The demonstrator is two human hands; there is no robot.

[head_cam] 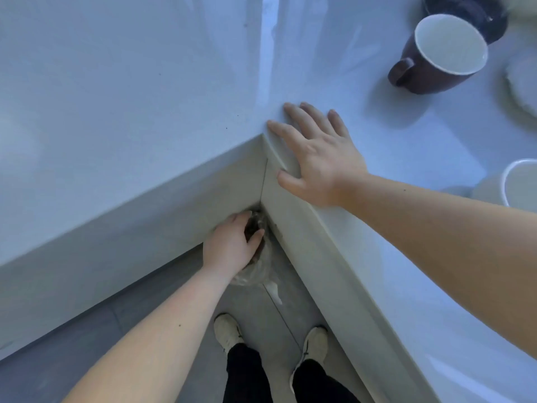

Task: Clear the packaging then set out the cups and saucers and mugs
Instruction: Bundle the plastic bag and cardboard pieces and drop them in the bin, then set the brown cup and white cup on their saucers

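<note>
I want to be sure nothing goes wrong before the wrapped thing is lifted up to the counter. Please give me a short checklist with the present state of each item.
1. Left hand closed on the plastic-wrapped object below the counter edge: ok.
2. What is inside the clear wrapping: cannot tell, only something dark shows through.
3. Right hand free to help: ok, it lies flat and open on the countertop corner, holding nothing.
4. Bare counter surface for setting it down: ok, the left section is bare.
5. Brown mug upright and away from the corner: ok.
6. Wrapping fully gathered: not ok, a loose end hangs toward the floor.
</note>
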